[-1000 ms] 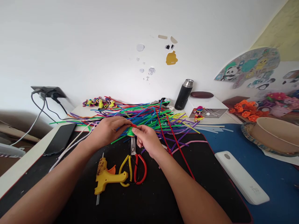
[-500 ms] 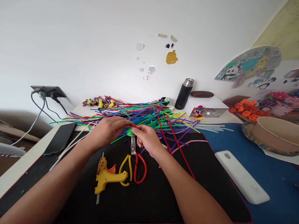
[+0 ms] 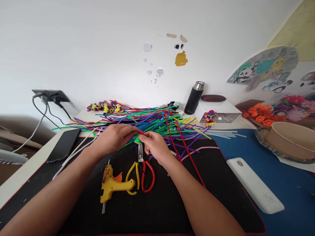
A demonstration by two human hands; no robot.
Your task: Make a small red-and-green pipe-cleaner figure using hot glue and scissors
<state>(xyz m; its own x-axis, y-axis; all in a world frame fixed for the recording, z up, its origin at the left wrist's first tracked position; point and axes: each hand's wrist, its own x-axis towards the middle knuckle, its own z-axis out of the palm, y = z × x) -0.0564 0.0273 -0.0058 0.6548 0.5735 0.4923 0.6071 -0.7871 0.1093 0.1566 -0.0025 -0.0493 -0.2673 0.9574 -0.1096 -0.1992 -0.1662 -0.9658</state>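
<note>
Both hands meet over the middle of the black mat around a small green and red piece (image 3: 138,139) that looks made of pipe cleaners. My left hand (image 3: 119,137) pinches its red upper part from the left. From the right, my right hand (image 3: 154,144) grips it between thumb and fingers; the other fingers curl underneath. Fingertips hide much of the piece. Just below lie scissors (image 3: 148,177) with one yellow and one red handle, blades pointing away. A yellow glue gun (image 3: 114,186) with a clear stick lies to their left.
A heap of coloured pipe cleaners (image 3: 152,123) spreads behind my hands. A black thermos (image 3: 194,98) and a white box (image 3: 221,111) stand by the wall. At the left lies a phone (image 3: 63,146); at the right, a white power bank (image 3: 254,185) and a round basin (image 3: 292,141).
Both hands stay almost in place, still together on the green and red piece, which appears slightly turned. The camera view has shifted a little.
</note>
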